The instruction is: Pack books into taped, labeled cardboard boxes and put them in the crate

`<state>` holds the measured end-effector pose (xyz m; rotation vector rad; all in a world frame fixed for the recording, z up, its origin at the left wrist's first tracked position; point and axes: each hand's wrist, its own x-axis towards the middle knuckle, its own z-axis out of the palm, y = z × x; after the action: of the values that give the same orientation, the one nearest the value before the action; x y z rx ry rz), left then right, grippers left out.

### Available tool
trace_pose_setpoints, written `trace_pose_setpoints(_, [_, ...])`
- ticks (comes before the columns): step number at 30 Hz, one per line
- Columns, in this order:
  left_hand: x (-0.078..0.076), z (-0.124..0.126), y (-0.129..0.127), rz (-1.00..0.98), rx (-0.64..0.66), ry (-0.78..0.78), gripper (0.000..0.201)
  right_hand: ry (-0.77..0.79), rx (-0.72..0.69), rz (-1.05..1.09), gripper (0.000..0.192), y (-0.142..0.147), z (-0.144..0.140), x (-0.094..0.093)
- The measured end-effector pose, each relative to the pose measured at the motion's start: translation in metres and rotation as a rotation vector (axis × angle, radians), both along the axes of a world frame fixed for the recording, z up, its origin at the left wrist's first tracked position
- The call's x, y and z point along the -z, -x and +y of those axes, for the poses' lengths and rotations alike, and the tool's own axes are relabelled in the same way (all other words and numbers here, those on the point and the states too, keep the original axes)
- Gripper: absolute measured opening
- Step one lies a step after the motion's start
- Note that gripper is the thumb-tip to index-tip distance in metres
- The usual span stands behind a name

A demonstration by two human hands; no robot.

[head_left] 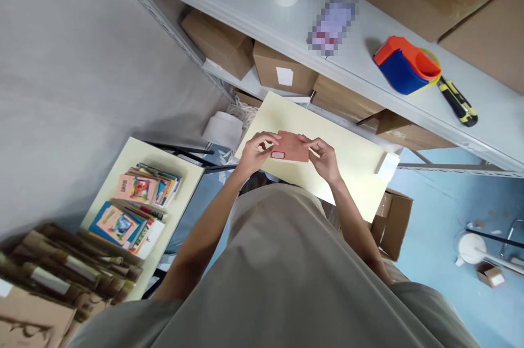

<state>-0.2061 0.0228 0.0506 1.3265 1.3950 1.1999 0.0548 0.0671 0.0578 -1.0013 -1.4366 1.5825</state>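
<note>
Pink booklet [292,145] in both hands [252,157]; red-framed label [278,155], illegible.

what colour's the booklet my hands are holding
The booklet is reddish pink, shown in the head view.

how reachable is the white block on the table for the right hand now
Probably yes: the white block sits on the pale table with nothing visible between it and the right hand, though that hand would need to release the reddish booklet first.
</note>
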Motion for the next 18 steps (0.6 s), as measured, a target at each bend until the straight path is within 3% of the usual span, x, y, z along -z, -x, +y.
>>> trace_pose_setpoints(5, [0.001,0.001,0.013,-0.045,0.045,-0.022,0.014,0.014,0.022,-0.035,0.036,0.007,-0.007,-0.005])
trace_pose_setpoints(10, [0.011,0.0,0.024,-0.169,0.039,0.136,0.038,0.036,0.071,-0.073,0.047,0.016,-0.009,-0.003])
trace_pose_setpoints(15, [0.015,0.0,0.034,-0.258,0.03,0.24,0.057,0.149,0.152,-0.102,0.072,0.027,-0.012,-0.006])
trace_pose_setpoints(18, [0.014,0.001,0.044,-0.243,0.034,0.267,0.054,0.21,0.172,-0.112,0.066,0.035,-0.013,-0.01])
